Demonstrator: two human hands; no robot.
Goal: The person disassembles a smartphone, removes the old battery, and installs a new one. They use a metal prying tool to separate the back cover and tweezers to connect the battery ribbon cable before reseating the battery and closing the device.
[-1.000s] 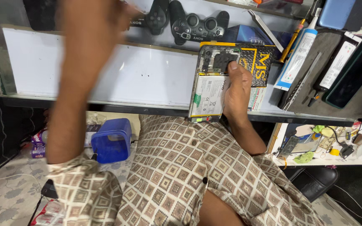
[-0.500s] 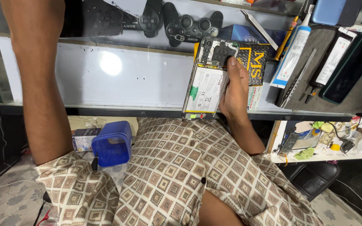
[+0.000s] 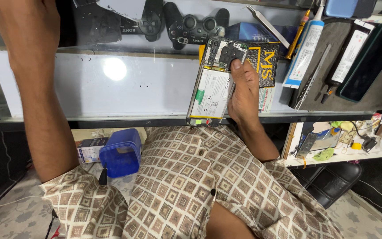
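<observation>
right hand: we're gripping the opened phone (image 3: 213, 84) with our right hand (image 3: 243, 95), fingers wrapped along its right edge and the thumb pressing on the dark camera-end cover up top

phone position: it's lying with its back off and the white battery showing, on the glass counter (image 3: 111, 88) near the front edge, just in front of our chest

long axis: it's running away from us, tilting a bit to the right, camera end far, bottom end hanging near the counter lip

left hand: we're reaching the left arm (image 3: 36, 88) up and away to the far left; the hand itself is getting cut off at the top of the frame, so we can't tell if it's open or holding anything

nearer hand: the right one by a mile, it's already on the phone

further out: game controllers (image 3: 177, 24) are sitting behind the phone, a patterned box (image 3: 268, 66) just to the right, then a white tube (image 3: 305, 51) and tweezers (image 3: 268, 26)

hard to make out: our palm is hiding the phone's right edge
</observation>
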